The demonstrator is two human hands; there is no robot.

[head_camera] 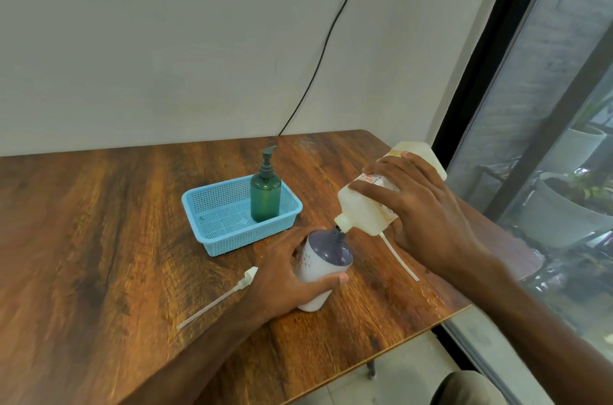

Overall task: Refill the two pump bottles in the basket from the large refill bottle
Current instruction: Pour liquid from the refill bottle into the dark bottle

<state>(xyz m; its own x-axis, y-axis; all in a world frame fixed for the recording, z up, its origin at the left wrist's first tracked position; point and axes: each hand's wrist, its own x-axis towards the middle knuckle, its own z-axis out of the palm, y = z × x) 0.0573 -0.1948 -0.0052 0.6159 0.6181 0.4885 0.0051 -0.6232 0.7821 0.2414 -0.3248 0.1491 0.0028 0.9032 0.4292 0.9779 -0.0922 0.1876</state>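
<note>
My right hand grips the large cream refill bottle, tipped down to the left so its open mouth touches the neck of a white pump bottle with a purple shoulder. That bottle stands on the wooden table without its pump, and my left hand holds it around the body. A green pump bottle with its pump on stands upright in the blue basket. One white pump with its tube lies left of my left hand. Another white tube lies under the refill bottle.
The table's right edge runs close beside the poured-into bottle. A black cable hangs down the wall behind the table. To the right is a glass window with potted plants outside.
</note>
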